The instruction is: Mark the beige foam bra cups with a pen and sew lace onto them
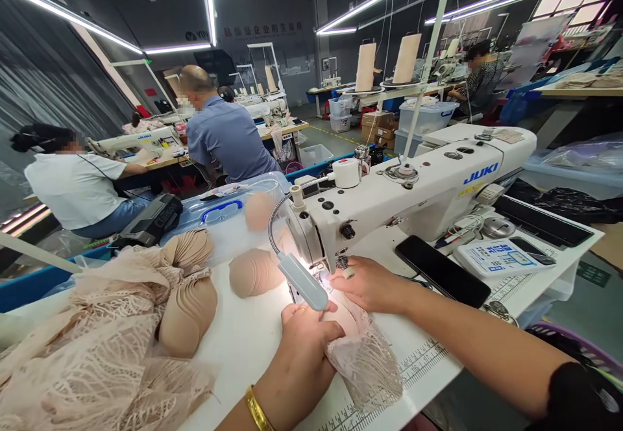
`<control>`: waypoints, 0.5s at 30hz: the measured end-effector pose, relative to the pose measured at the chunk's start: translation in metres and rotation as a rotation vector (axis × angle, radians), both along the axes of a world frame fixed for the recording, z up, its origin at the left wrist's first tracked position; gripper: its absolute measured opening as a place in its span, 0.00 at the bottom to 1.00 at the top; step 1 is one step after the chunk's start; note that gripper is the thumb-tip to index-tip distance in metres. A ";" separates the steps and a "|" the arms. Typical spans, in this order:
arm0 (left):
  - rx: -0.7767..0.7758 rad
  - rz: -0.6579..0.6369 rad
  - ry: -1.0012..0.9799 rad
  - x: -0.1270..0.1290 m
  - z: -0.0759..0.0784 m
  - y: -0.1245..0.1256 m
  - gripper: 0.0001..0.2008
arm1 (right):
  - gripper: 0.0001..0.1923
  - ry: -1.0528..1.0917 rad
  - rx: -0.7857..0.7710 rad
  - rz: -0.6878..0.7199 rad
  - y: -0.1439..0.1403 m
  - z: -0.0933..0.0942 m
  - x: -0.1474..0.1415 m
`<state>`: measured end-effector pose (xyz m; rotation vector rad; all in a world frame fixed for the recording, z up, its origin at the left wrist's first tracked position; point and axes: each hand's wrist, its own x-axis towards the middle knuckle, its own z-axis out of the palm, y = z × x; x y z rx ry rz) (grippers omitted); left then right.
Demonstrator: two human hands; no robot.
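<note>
Our left hand (304, 337), low in the centre of the frame, closes its fingers over a soft beige lace piece (363, 350); a gold bangle (257, 409) circles the wrist. Our right hand (372, 283), just above and right of it, presses flat on the same lace, fingers spread, a ring showing. The lace lies crumpled on the smooth white table (243, 340) under the needle end of the white sewing machine (413, 187), lit by a small gooseneck lamp (302, 280). At lower left we see a heap of netted lace (92, 346) with rounded, ribbed foam cups (187, 314). A glossy black phone (442, 270) lies flat at right.
</note>
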<state>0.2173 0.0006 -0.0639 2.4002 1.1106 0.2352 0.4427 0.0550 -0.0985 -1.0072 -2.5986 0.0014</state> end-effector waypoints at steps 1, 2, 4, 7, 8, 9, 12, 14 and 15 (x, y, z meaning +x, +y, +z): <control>0.009 -0.006 -0.001 -0.001 0.002 0.002 0.14 | 0.12 -0.003 -0.001 -0.002 0.000 0.000 0.000; 0.020 -0.015 -0.006 -0.002 0.003 0.003 0.13 | 0.12 -0.006 -0.004 -0.006 0.000 0.000 0.000; 0.046 -0.044 -0.023 -0.005 0.007 0.008 0.13 | 0.11 -0.012 -0.012 -0.019 -0.001 0.001 0.000; 0.094 -0.097 -0.046 -0.010 0.011 0.016 0.13 | 0.11 -0.014 -0.026 -0.033 -0.001 0.000 0.000; 0.113 -0.114 -0.050 -0.012 0.012 0.019 0.14 | 0.10 -0.011 -0.030 -0.033 -0.001 0.000 0.000; 0.132 -0.130 -0.053 -0.014 0.013 0.023 0.14 | 0.10 -0.004 -0.031 -0.034 -0.001 0.000 0.000; 0.179 -0.170 -0.059 -0.019 0.015 0.034 0.15 | 0.10 0.015 -0.025 -0.035 -0.002 0.001 0.000; 0.195 -0.183 -0.056 -0.021 0.017 0.041 0.14 | 0.10 0.024 -0.012 -0.035 -0.003 0.001 0.000; 0.199 -0.188 -0.050 -0.022 0.018 0.043 0.13 | 0.11 0.026 -0.005 -0.025 -0.004 0.002 0.000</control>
